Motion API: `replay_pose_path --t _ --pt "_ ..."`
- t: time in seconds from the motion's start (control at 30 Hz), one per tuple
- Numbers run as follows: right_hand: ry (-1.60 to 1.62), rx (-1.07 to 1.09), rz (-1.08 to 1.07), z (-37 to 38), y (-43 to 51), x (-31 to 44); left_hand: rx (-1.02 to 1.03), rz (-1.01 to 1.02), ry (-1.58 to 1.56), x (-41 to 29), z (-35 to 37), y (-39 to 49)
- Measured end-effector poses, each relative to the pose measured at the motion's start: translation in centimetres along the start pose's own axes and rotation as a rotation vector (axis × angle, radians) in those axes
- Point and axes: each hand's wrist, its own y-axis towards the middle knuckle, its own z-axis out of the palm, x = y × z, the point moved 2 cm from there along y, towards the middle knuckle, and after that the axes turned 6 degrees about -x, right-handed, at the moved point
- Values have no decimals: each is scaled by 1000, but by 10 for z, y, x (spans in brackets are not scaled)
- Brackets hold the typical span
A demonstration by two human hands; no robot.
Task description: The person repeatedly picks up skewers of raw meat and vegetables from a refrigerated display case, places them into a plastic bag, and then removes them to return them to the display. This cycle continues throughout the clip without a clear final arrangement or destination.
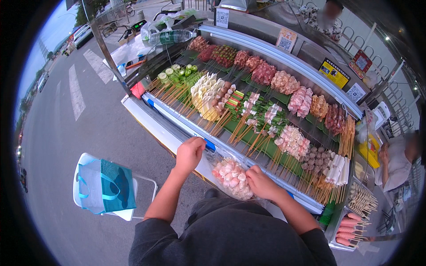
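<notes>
A clear plastic bag of pink-and-white rolled food pieces point(231, 178) lies at the front ledge of the food stall, close to my body. My right hand point(261, 183) is closed on the right side of this bag. At its upper left, my left hand point(192, 151) has its fingers bent together by the bag's thin film; whether it pinches the film is unclear. Just beyond the hands, skewers of bacon-wrapped enoki mushrooms point(293, 141), green vegetable rolls point(266, 116) and meatballs point(316, 159) lie in rows with their sticks towards me.
A metal display rail point(229, 151) runs along the stall's front. Behind are raw meat skewers point(263, 73). A white chair point(83, 196) with a teal bag point(118, 186) stands on the road at left. Sausage skewers point(347, 229) lie at right. Two people are behind and beside the stall.
</notes>
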Motion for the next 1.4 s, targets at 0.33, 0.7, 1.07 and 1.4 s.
replay_pose_path --t 0.33,0.7,1.07,1.4 --pt "115 -161 -138 12 -8 -15 301 -681 -875 16 49 -25" --pt "287 -310 -8 9 -7 -58 239 -380 -815 7 76 -29" --pt "813 -429 199 -22 2 -50 277 -61 -117 0 86 -14" --pt "1328 -101 226 -64 -6 13 267 -106 -927 -60 71 29"
